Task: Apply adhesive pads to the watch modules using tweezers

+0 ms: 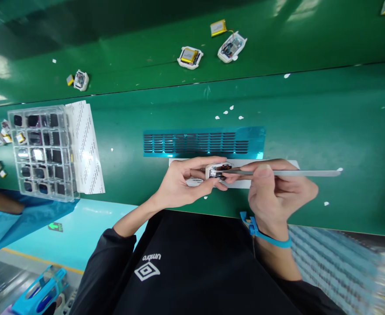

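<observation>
My left hand (182, 181) holds a small white device housing (210, 171) between thumb and fingers, its open side showing dark electronics. In my right hand (274, 190) is a pair of metal tweezers (305, 173), gripped near its middle. The tweezers' tip reaches into the housing; whether it pinches a part there is too small to tell. Beneath both hands lies a white paper strip (244, 183), partly covered. Just beyond it is a blue film sheet (256, 139) with rows of dark strips. A blue band (274, 240) circles my right wrist.
A clear compartment tray (71, 168) with dark square pieces stands at left, beside white printed sheets (85, 148). Opened housings (232, 47) and yellow-edged batteries (218, 28) lie along the back. Small white bits (225, 112) dot the green table (336, 118). Another person's arm (0, 202) is at far left.
</observation>
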Demonstrator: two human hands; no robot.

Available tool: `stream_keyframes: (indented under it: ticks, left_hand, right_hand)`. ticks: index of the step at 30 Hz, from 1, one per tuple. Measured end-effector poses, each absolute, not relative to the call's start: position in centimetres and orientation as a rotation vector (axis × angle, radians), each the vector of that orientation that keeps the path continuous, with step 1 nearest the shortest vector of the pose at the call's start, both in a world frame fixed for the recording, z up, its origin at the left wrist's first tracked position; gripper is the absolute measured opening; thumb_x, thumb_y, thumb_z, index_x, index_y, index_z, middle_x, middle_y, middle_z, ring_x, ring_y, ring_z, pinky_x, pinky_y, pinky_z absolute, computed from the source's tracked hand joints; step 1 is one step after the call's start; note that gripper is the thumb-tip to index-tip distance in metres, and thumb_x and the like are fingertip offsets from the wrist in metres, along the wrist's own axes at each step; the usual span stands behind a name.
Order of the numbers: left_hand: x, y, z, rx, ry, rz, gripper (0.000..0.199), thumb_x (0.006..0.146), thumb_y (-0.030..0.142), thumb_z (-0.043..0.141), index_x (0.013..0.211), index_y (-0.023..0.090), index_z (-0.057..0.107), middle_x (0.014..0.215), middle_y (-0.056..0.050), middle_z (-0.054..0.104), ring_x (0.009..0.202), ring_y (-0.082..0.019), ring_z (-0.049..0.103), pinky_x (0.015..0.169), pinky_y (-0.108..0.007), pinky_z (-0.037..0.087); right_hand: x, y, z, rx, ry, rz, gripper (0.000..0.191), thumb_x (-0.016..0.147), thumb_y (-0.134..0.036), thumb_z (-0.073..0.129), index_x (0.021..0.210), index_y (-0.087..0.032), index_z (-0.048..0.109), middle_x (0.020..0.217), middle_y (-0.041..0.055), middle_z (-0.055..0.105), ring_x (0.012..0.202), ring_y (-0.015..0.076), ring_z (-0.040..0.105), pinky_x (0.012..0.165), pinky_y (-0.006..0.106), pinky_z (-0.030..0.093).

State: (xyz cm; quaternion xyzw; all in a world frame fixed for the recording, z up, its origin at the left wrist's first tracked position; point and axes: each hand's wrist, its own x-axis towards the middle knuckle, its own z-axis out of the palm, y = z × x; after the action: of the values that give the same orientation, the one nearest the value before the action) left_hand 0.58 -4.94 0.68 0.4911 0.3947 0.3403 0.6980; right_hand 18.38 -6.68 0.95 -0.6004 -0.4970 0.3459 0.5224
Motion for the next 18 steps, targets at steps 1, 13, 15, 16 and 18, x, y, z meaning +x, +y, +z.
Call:
stream_keyframes:
  ticks: [1,13,15,16,18]
  left_hand:
    - [0.6,-4.9,0.7,1.1,0.876,0.757,0.04,0.095,0.025,0.07,0.133,0.014,0.068,0.094,-0.006,0.084,0.085,-0.022,0.083,0.062,-0.025,0.065]
    - [1.2,-5.3,0.4,1.114,0.963,0.828,0.026,0.1,0.023,0.063,0.122,0.013,0.072,0.1,-0.007,0.084,0.079,-0.018,0.083,0.077,-0.027,0.07]
    - [1.1,-5.3,0.6,1.166,0.962,0.845,0.022,0.1,0.021,0.061,0.117,0.013,0.073,0.097,-0.006,0.084,0.075,-0.016,0.082,0.073,-0.025,0.069]
    - [1.0,-5.1,0.8,1.214,0.958,0.847,0.021,0.1,0.02,0.061,0.115,0.013,0.074,0.096,-0.006,0.084,0.074,-0.015,0.082,0.072,-0.023,0.068]
    - [0.8,-4.8,1.2,1.345,0.941,0.846,0.022,0.101,0.021,0.06,0.119,0.014,0.072,0.103,-0.006,0.084,0.075,-0.015,0.081,0.07,-0.022,0.066]
  right_hand:
    - [18.4,-6.7,1.0,-1.438,-1.197,0.828,0.019,0.101,-0.043,0.063,0.087,-0.033,0.072,0.072,-0.001,0.077,0.062,0.0251,0.076,0.055,0.041,0.064]
    - [18.6,-7.6,0.3,-1.427,-1.231,0.831,0.014,0.099,-0.033,0.067,0.094,-0.029,0.079,0.076,-0.0001,0.077,0.064,0.0211,0.076,0.056,0.035,0.062]
    - [19.3,-7.6,0.2,-1.399,-1.2,0.801,0.016,0.098,-0.036,0.068,0.09,-0.026,0.078,0.074,0.0002,0.076,0.062,0.0209,0.075,0.053,0.034,0.06]
    - [19.9,-7.5,0.3,-1.388,-1.173,0.769,0.018,0.098,-0.038,0.068,0.089,-0.026,0.078,0.073,0.0003,0.075,0.062,0.0211,0.075,0.052,0.034,0.059]
    - [21.5,-6.8,0.6,-1.372,-1.152,0.684,0.018,0.098,-0.038,0.068,0.09,-0.026,0.079,0.076,0.0012,0.076,0.064,0.0216,0.076,0.053,0.034,0.058]
